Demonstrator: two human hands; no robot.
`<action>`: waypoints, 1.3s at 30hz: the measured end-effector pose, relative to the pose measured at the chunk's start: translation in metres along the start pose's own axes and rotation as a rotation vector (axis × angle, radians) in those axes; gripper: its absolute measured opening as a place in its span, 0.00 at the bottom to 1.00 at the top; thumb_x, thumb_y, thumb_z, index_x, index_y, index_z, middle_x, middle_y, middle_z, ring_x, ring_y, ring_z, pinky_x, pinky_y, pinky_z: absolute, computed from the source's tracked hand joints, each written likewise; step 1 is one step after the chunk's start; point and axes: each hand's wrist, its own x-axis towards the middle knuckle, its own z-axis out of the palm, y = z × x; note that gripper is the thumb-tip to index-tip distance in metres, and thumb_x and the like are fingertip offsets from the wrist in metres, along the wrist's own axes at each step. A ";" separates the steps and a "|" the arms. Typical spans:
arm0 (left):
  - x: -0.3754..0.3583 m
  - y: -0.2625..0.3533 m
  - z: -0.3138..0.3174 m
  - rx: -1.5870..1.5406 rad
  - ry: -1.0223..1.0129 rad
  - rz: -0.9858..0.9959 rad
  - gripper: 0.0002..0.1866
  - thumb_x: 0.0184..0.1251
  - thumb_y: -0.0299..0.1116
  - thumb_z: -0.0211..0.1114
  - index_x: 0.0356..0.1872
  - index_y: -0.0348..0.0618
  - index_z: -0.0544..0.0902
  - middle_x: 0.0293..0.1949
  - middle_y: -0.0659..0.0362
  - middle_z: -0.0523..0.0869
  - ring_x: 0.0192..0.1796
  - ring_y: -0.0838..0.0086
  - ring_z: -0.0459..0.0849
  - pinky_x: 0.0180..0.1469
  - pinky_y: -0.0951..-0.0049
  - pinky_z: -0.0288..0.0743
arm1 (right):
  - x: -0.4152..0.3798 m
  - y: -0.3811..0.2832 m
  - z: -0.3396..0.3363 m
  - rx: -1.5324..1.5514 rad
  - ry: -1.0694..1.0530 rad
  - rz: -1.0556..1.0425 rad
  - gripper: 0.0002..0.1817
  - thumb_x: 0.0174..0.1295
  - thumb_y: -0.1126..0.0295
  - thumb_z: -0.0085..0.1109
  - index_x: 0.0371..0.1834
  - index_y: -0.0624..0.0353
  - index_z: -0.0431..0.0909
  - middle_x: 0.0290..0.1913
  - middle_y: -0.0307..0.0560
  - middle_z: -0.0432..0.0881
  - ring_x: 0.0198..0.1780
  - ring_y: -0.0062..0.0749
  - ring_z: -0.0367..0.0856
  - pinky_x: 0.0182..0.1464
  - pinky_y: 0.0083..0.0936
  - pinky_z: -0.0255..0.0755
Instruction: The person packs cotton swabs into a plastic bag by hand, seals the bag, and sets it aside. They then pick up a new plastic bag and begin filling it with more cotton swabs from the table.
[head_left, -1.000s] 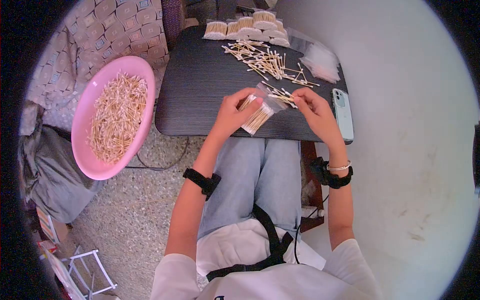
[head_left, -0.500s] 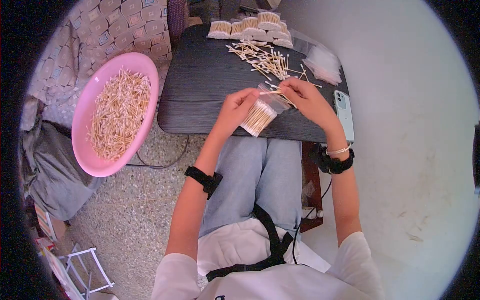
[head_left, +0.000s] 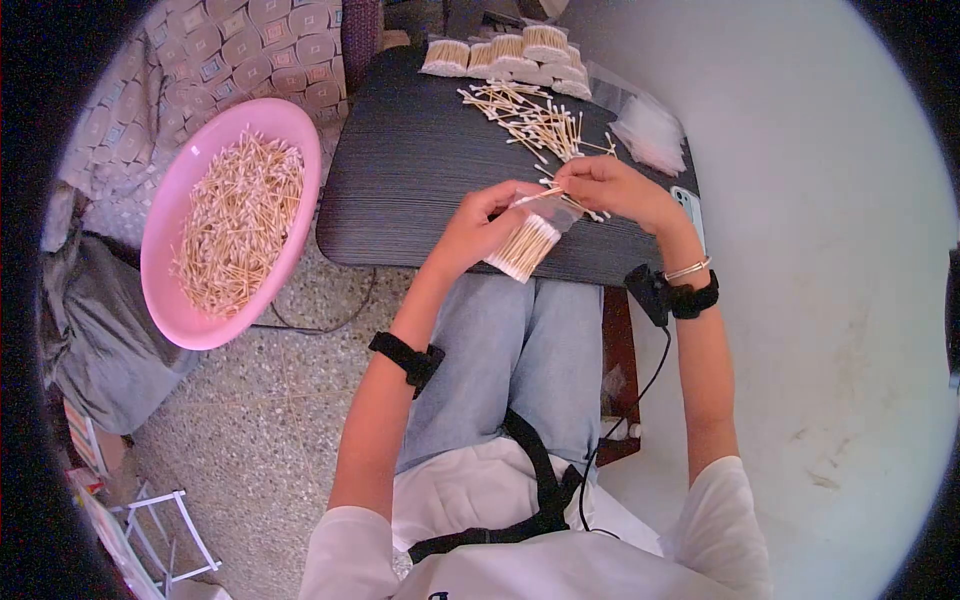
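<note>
My left hand (head_left: 482,228) grips a clear plastic bag (head_left: 527,248) at its left side, close above the table's front edge. Cotton swabs stand packed side by side inside it, and its upper part is loose and see-through. At the top of the bag, my right hand (head_left: 612,190) pinches one or more cotton swabs (head_left: 549,193) between thumb and fingertips; the fingers partly hide them. A loose pile of cotton swabs (head_left: 540,122) lies just beyond my hands, some of it close by the right fingertips.
Filled swab bags (head_left: 508,48) are stacked at the back of the dark table (head_left: 385,170). Flat clear bags (head_left: 650,138) lie at the right, near a phone (head_left: 690,212) partly behind my right wrist. A pink basin (head_left: 308,200) full of swabs stands left of the table.
My right wrist and forearm have swung outward to the right, covering more of the phone. The bag in my left hand has shifted slightly right and down.
</note>
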 end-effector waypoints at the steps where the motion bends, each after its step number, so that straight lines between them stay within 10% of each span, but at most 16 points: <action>1: 0.000 -0.001 -0.001 -0.017 -0.004 -0.015 0.13 0.64 0.29 0.51 0.46 0.37 0.79 0.37 0.61 0.84 0.38 0.80 0.79 0.44 0.77 0.73 | 0.001 0.000 -0.003 0.010 -0.022 0.042 0.12 0.65 0.63 0.50 0.37 0.60 0.77 0.24 0.27 0.68 0.25 0.10 0.60 0.26 0.11 0.54; 22: 0.001 0.003 -0.003 -0.137 0.210 -0.141 0.17 0.72 0.40 0.49 0.44 0.35 0.80 0.35 0.63 0.82 0.37 0.85 0.76 0.40 0.83 0.71 | 0.052 -0.021 -0.020 -0.014 -0.369 0.047 0.11 0.62 0.64 0.54 0.34 0.60 0.80 0.17 0.25 0.63 0.19 0.09 0.56 0.20 0.11 0.49; 39: 0.001 0.000 -0.003 -0.203 0.228 -0.178 0.17 0.72 0.40 0.49 0.41 0.33 0.79 0.32 0.61 0.84 0.32 0.84 0.78 0.36 0.83 0.72 | 0.065 -0.015 -0.003 -0.246 -0.224 -0.044 0.16 0.60 0.56 0.57 0.23 0.57 0.78 0.15 0.27 0.63 0.19 0.11 0.56 0.19 0.15 0.48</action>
